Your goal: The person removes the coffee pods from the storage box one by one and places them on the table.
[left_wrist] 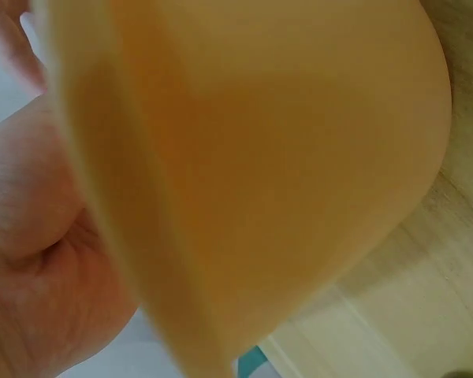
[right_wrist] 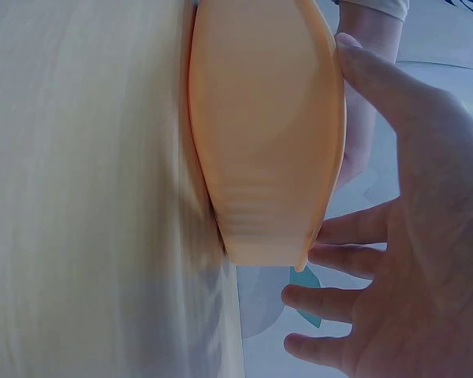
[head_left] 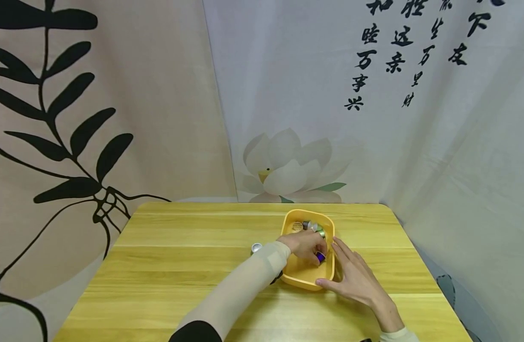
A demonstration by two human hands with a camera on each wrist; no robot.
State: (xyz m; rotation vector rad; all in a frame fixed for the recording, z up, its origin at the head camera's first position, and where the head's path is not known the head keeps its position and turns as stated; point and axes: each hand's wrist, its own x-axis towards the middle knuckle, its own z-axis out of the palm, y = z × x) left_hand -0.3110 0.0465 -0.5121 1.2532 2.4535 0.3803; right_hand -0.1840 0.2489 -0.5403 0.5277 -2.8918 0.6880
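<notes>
A yellow tray [head_left: 306, 280] stands on the wooden table [head_left: 181, 266] and holds several small capsules [head_left: 311, 225] at its far end. My left hand [head_left: 316, 251] reaches into the tray, and its curled fingers pinch a purple capsule [head_left: 320, 257]. My right hand [head_left: 343, 268] lies open against the tray's right side, with the thumb at the near rim. The left wrist view is filled by the tray wall [left_wrist: 284, 157], with the palm of my left hand [left_wrist: 39, 260] beside it. In the right wrist view the spread fingers [right_wrist: 331, 260] lie next to the tray [right_wrist: 260, 134].
A silver capsule [head_left: 256, 247] sits on the table just left of my left wrist. A small dark thing [head_left: 277, 277] lies partly under my left forearm. Printed cloth backdrops [head_left: 373, 118] hang behind and to the right of the table.
</notes>
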